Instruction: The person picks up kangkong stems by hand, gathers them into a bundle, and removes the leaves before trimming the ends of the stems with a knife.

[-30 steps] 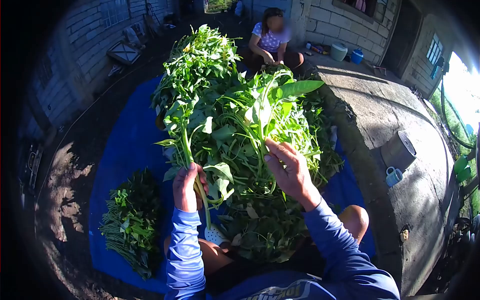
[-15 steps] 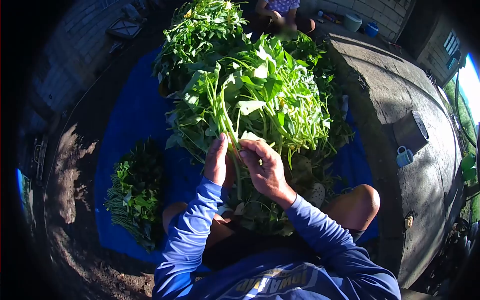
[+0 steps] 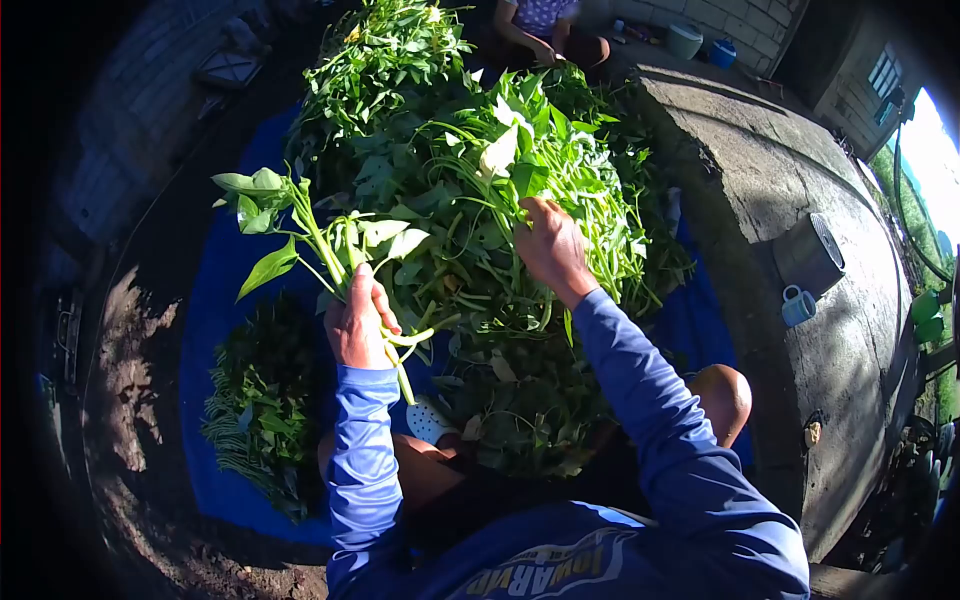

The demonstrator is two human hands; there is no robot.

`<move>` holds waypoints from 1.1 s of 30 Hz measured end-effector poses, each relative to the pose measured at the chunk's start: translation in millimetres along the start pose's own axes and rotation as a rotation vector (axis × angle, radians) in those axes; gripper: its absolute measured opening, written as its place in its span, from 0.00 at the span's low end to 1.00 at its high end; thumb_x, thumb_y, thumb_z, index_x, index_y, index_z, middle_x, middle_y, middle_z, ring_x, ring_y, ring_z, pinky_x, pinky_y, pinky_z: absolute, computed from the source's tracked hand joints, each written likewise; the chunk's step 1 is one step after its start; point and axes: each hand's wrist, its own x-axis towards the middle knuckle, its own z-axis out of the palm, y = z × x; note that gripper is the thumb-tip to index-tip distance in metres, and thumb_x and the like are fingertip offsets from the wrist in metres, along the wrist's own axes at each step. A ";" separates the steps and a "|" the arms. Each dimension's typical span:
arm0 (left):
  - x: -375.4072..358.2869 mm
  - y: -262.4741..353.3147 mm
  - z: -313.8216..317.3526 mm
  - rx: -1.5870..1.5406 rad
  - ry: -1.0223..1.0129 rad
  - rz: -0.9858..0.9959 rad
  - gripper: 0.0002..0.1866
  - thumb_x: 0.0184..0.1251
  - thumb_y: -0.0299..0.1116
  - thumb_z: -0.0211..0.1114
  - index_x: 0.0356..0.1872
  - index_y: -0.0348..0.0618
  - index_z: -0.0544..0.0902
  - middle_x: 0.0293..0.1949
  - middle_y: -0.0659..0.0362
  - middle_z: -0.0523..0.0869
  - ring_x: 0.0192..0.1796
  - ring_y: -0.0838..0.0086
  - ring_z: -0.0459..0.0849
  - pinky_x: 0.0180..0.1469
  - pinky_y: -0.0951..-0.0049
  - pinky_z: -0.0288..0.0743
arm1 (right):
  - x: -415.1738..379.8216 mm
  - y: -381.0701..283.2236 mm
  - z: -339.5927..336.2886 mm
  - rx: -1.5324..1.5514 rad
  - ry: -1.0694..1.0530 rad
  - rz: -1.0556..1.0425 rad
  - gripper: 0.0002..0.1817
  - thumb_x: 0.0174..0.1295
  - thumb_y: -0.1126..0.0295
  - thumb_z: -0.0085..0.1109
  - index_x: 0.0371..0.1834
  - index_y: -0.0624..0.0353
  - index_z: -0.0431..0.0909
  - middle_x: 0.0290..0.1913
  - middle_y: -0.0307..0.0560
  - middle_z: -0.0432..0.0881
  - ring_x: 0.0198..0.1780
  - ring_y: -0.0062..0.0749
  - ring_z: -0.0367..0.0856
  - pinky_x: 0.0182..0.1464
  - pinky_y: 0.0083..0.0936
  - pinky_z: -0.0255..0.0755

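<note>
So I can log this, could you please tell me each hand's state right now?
Left hand: closed around long green leafy stems.
Right hand: curled at the sunlit green leafy heap; its grip cannot be told.

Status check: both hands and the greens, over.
Left hand gripping leafy stems. Right hand at sunlit greens pile, grip unclear. No obstruction visible at either hand.

one head-worn wide view, facing forward and down, heap of greens (image 3: 430, 205) near, block wall (image 3: 742, 28) farther off
</note>
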 end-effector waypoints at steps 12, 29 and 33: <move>4.1 6.0 -5.1 -0.094 -0.007 -0.078 0.23 0.72 0.55 0.72 0.33 0.47 0.77 0.23 0.64 0.74 0.22 0.79 0.75 0.25 0.77 0.68 | 55.1 3.2 -28.4 0.410 -0.546 0.400 0.25 0.56 0.58 0.77 0.53 0.61 0.88 0.45 0.44 0.89 0.45 0.30 0.86 0.46 0.29 0.80; -2.0 8.7 -21.6 -0.116 -0.090 0.049 0.17 0.78 0.45 0.67 0.32 0.46 0.78 0.21 0.63 0.74 0.20 0.76 0.75 0.22 0.73 0.67 | 42.8 -97.9 -173.8 1.215 -0.328 0.322 0.15 0.74 0.68 0.67 0.57 0.65 0.82 0.44 0.37 0.86 0.44 0.18 0.83 0.52 0.21 0.77; -6.3 16.7 -11.3 -0.134 -0.055 0.035 0.15 0.74 0.41 0.73 0.32 0.44 0.80 0.21 0.63 0.75 0.20 0.76 0.76 0.23 0.73 0.69 | 19.6 -87.4 -140.9 1.065 -0.253 0.339 0.20 0.70 0.66 0.73 0.60 0.63 0.82 0.47 0.37 0.87 0.46 0.18 0.82 0.50 0.20 0.75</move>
